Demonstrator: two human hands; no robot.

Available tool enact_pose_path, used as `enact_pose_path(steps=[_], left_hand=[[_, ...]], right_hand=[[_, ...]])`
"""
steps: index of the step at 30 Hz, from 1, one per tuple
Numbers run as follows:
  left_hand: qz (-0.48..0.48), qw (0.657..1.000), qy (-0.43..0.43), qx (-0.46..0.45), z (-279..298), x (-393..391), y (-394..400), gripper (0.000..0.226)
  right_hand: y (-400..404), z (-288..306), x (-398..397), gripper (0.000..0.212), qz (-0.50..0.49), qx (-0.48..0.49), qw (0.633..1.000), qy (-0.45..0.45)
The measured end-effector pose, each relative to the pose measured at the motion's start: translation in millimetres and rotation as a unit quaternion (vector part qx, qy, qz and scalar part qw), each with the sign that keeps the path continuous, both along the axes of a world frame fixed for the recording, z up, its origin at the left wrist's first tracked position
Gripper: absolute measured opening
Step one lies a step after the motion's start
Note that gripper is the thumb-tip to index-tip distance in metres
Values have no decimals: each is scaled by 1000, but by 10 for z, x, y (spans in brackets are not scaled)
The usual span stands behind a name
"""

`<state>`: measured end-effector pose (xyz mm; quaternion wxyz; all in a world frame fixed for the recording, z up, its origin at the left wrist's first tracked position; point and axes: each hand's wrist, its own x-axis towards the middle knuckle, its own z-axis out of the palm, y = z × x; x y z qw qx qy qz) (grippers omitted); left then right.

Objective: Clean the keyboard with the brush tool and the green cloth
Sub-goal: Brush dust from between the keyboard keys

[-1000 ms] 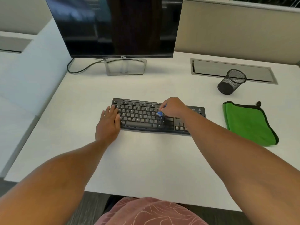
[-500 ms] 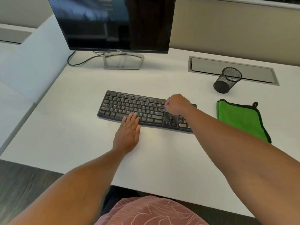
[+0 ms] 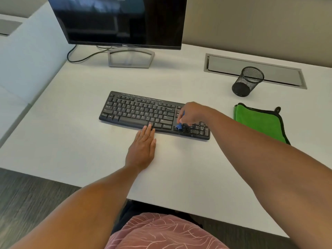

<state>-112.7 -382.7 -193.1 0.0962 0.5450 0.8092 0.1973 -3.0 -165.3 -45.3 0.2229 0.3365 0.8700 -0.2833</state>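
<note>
Brushing is the step in hand, judging by how things lie. The person's right hand [image 3: 193,113] curls its fingers round a small blue-handled brush tool [image 3: 180,123] and holds its tip down among the keys at the right end of the flat black plastic keyboard [image 3: 143,114], between the main key block and the number pad. The left hand [image 3: 142,146] lies flat on the white desk [image 3: 71,141], fingers straight and together, their tips touching the keyboard's near edge just below the space bar — apparently steadying it.

How much of the keyboard has been brushed cannot be read from the keys; no dust or crumbs are visible either way. The wiping half of the task looks not yet begun: the folded green microfibre cloth with black edging [image 3: 258,123] lies untouched on the desk to the right of the keyboard, well apart from both hands.

The keyboard sits slightly askew near the middle of the desk, in front of the dark monitor [image 3: 118,20]. It is a full-size board with low dark keys and pale legends, its near edge gently curved. A black mesh pen cup [image 3: 247,81] stands beyond the cloth — empty, as far as can be seen.
</note>
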Motion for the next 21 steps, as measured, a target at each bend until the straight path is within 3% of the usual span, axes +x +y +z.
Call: enact_pose_path(steps=[2,7,11,14,17,21], left_hand=[[4,1000,-14,1,2,6,-1,57],[2,1000,-30,-1,9,5,-13,52],[-1,999,-32,-6,12,14,-11,53],[-6,999,-31,-13,4,5,-7,58],[-9,999,-25,-21,21,20,-5,62],[-14,999,-22,-26,22,13,-5,64]], right_hand=[[47,92,-33,23,-5,-6,1000,15],[143,22,-95,27,-29,133,991,12],[99,29,-17,22,11,20,998,-61],[100,174,23,19,-54,-36,998,4],[131,207,-34,22,-131,37,987,90],[55,75,-20,23,-140,128,980,64]])
